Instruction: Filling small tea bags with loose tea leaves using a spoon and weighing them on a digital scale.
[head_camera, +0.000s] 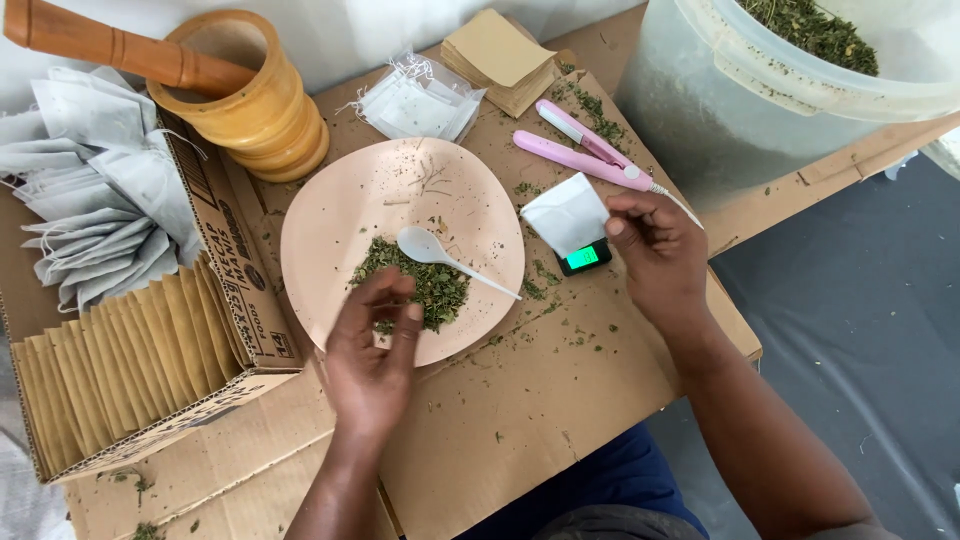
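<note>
A pale pink plate (340, 215) lies on flattened cardboard with a heap of dried green herb (425, 285) on it. A white plastic spoon (440, 255) rests on the plate, bowl up, beside the herb. My left hand (375, 350) hovers over the near edge of the herb, fingers curled together as if pinching a little of it. My right hand (650, 250) holds a small white tea bag (567, 213) by its right edge, just above a small pocket scale (585, 258) with a lit green display.
A wooden mortar (250, 95) with pestle (110, 45) stands at back left. A cardboard box (120, 330) holds tan envelopes and white empty bags. A pink heat-sealing iron (585, 150), loose bags (420, 100), tan sachets (500, 55) and a large herb-filled bucket (780, 70) lie behind.
</note>
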